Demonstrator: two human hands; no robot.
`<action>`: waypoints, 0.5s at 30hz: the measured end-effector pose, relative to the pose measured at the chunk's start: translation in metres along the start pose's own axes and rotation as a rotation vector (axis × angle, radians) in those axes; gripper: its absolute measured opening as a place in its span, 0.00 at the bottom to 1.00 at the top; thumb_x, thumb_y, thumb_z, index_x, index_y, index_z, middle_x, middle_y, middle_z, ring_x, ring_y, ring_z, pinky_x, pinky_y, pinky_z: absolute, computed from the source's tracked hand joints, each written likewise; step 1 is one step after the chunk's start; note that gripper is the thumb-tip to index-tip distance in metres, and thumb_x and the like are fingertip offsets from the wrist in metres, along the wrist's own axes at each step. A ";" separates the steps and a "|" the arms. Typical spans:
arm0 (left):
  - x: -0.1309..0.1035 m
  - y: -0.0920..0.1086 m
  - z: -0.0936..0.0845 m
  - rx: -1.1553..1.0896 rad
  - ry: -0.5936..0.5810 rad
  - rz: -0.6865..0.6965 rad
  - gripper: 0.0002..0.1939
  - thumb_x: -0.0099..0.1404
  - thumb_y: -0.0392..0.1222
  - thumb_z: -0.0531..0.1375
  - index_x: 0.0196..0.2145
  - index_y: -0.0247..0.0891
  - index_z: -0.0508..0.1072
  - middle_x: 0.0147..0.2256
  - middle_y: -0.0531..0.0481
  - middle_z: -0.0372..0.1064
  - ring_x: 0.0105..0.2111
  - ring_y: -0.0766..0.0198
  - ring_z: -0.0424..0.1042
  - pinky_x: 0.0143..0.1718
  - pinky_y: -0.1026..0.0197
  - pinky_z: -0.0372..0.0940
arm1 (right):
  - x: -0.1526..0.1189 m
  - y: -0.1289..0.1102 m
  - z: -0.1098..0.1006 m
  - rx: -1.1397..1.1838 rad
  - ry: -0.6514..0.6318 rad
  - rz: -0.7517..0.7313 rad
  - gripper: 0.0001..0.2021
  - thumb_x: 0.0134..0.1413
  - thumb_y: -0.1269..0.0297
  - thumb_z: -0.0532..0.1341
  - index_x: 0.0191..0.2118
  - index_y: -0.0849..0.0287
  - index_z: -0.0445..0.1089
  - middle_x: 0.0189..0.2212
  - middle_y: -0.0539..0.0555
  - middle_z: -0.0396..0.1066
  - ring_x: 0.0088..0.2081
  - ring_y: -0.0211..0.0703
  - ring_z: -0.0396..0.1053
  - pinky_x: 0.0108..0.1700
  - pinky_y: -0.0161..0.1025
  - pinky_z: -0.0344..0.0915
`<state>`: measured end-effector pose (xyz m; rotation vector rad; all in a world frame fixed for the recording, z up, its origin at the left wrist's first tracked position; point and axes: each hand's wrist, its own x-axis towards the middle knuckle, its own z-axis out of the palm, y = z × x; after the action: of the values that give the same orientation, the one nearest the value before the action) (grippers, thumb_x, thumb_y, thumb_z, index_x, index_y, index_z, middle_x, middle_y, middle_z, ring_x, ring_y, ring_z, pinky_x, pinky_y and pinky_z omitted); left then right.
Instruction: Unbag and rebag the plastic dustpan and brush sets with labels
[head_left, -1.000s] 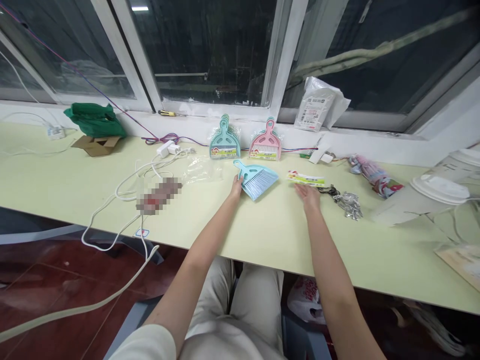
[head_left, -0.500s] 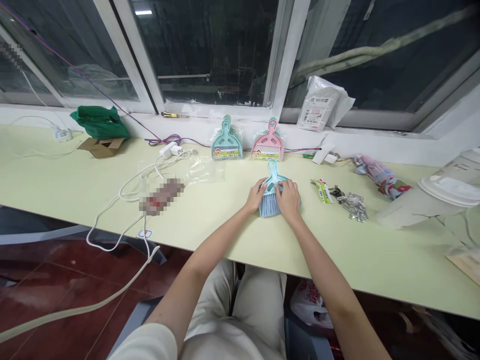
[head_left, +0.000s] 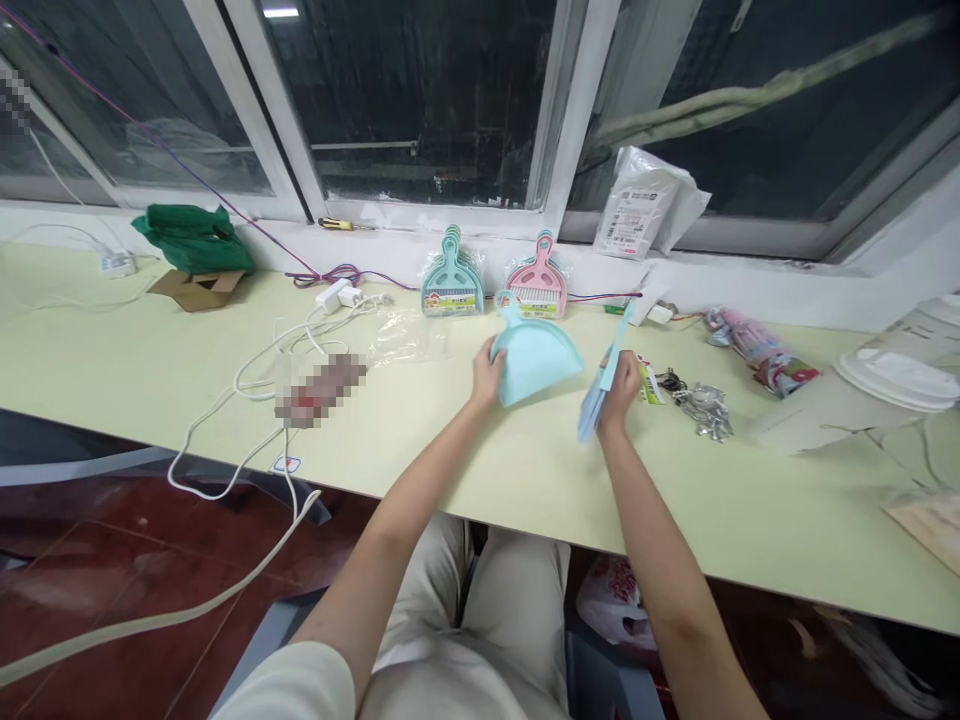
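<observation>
My left hand (head_left: 487, 375) grips the left edge of a light blue dustpan (head_left: 536, 358), which is tilted up with its handle toward the window. In my right hand (head_left: 622, 390) is a blue hand brush (head_left: 598, 388), turned edge-on with its bristles pointing down and toward me. A gap of table lies between dustpan and brush. Behind them, against the wall, lean a stack of packaged green dustpan sets (head_left: 452, 275) and a stack of packaged pink ones (head_left: 541, 270), the latter partly covered by the blue dustpan's handle.
Keys and metal charms (head_left: 705, 412) with a green-yellow label (head_left: 649, 382) lie right of my right hand. Farther right stand white paper cups (head_left: 862, 400). White cables (head_left: 247, 390), a clear plastic bag (head_left: 409, 335) and a cardboard box (head_left: 202, 288) are on the left.
The brush and dustpan were nested together under both hands; now they are apart. My left hand has moved left with the dustpan, my right hand right with the brush.
</observation>
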<state>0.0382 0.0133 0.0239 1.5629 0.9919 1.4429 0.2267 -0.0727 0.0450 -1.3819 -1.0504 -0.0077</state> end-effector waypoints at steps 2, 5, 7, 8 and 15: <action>0.012 -0.003 -0.016 0.041 0.097 -0.030 0.21 0.61 0.37 0.55 0.53 0.35 0.68 0.52 0.43 0.69 0.51 0.55 0.67 0.54 0.57 0.60 | 0.010 0.004 -0.010 -0.201 -0.022 -0.071 0.17 0.62 0.59 0.45 0.24 0.56 0.59 0.26 0.50 0.62 0.32 0.42 0.60 0.39 0.39 0.56; 0.022 -0.007 -0.037 0.198 0.077 -0.166 0.21 0.59 0.32 0.54 0.51 0.36 0.69 0.49 0.44 0.71 0.46 0.56 0.70 0.49 0.58 0.62 | 0.015 0.018 -0.016 -0.602 -0.231 -0.101 0.16 0.59 0.60 0.51 0.24 0.58 0.66 0.28 0.56 0.68 0.36 0.47 0.63 0.39 0.41 0.56; 0.022 -0.009 -0.045 0.378 0.041 -0.267 0.21 0.59 0.31 0.53 0.50 0.37 0.70 0.46 0.43 0.73 0.44 0.55 0.70 0.48 0.56 0.62 | 0.012 0.029 -0.014 -0.810 -0.377 -0.086 0.16 0.58 0.60 0.52 0.26 0.60 0.71 0.32 0.61 0.71 0.40 0.51 0.64 0.39 0.43 0.57; 0.021 -0.011 -0.047 0.473 0.022 -0.293 0.19 0.60 0.32 0.53 0.49 0.37 0.71 0.45 0.42 0.73 0.44 0.53 0.70 0.47 0.55 0.62 | 0.009 0.035 -0.012 -0.886 -0.433 -0.079 0.16 0.58 0.60 0.52 0.28 0.61 0.73 0.33 0.63 0.72 0.41 0.53 0.64 0.40 0.44 0.57; 0.012 -0.016 -0.045 0.886 -0.071 -0.186 0.12 0.64 0.45 0.54 0.37 0.38 0.75 0.46 0.36 0.69 0.52 0.48 0.63 0.50 0.51 0.58 | 0.002 0.051 -0.008 -1.032 -0.500 -0.041 0.16 0.50 0.53 0.60 0.36 0.62 0.75 0.40 0.63 0.73 0.46 0.59 0.63 0.48 0.51 0.54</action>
<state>-0.0070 0.0316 0.0167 2.0173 1.8244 0.8253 0.2614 -0.0646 0.0081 -2.3661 -1.5938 -0.2816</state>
